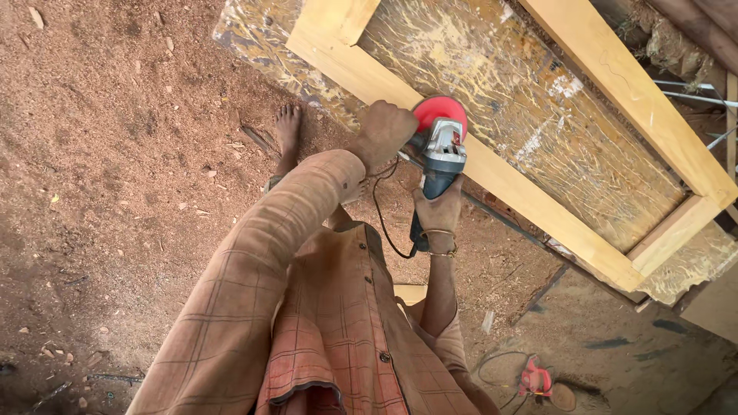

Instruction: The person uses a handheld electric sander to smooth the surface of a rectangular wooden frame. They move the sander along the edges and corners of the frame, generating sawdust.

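Observation:
An angle grinder (pixel 440 147) with a grey head, dark body and red disc guard rests on the near rail of a pale wooden frame (pixel 530 201). My left hand (pixel 384 132) grips the tool's front, beside the red guard. My right hand (pixel 438 215) wraps the dark rear handle, a bracelet on its wrist. A black cord (pixel 382 223) hangs from the tool toward my checked shirt.
The frame lies on a scratched, yellow-stained workbench top (pixel 538 100). Sawdust covers the ground (pixel 115 154), and my bare foot (pixel 288 131) stands on it. A second red power tool (pixel 536 379) with a disc lies on the ground at lower right. Metal rods (pixel 692 92) show at right.

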